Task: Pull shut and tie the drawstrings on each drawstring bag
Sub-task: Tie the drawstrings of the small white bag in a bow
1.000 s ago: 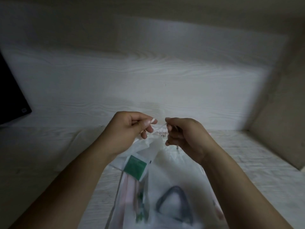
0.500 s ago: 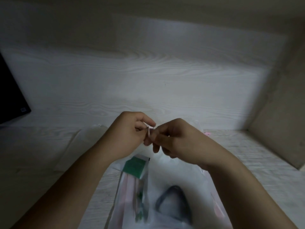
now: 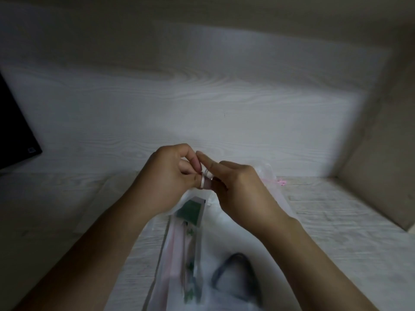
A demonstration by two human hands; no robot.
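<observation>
Both hands pinch drawstring (image 3: pixel 204 184) between them: left hand (image 3: pixel 170 176), right hand (image 3: pixel 238 189); bag (image 3: pixel 215 254) below.

two hands (image 3: pixel 170 176), two drawstring bags (image 3: pixel 224 277)

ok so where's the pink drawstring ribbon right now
In the head view the ribbon is at centre frame, looped between the left hand and right hand, just above the sheer bag's gathered mouth.

head view, looking down (close), facing wall
</observation>
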